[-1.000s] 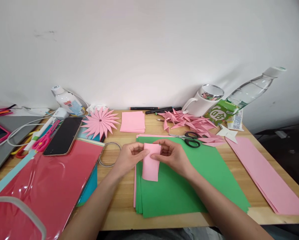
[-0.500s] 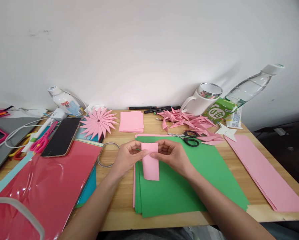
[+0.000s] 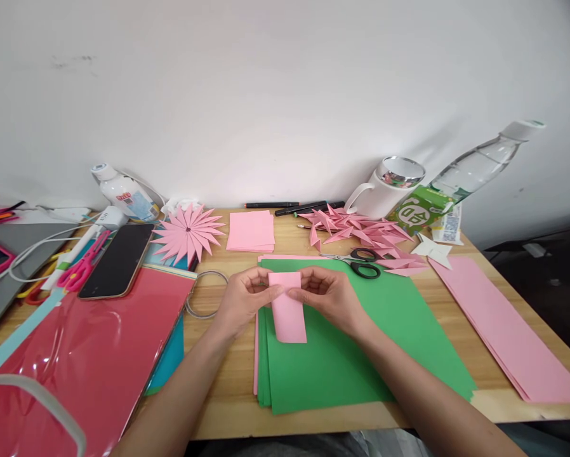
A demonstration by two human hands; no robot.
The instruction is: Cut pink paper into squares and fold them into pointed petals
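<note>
Two bare hands meet at the centre of the frame over a light wooden table (image 3: pixel 228 406). The left hand (image 3: pixel 244 298) and the right hand (image 3: pixel 330 295) each pinch the upper corners of a small pink paper rectangle (image 3: pixel 289 314), smooth and matte, its rounded lower edge curling as if folded over; it hangs just above a stack of flat green card sheets (image 3: pixel 361 343) at lower centre. Behind the hands lie black-handled scissors (image 3: pixel 361 263) with metal blades, touching a heap of sharp pink folded points (image 3: pixel 361 231). At upper centre sits a neat pile of pink squares (image 3: pixel 251 231), and left of it a spiky pink paper rosette (image 3: pixel 188 232). A glossy red plastic-wrapped pack (image 3: pixel 85 355) fills the lower left, with a dark phone (image 3: pixel 118 260) resting on its upper edge. At upper right stand a white mug (image 3: pixel 384 187) with a shiny rim, a green carton (image 3: pixel 421 212) with writing too small to read, and a clear plastic bottle (image 3: pixel 485 168). Long pink strips (image 3: pixel 499 330) lie along the right edge.
</note>
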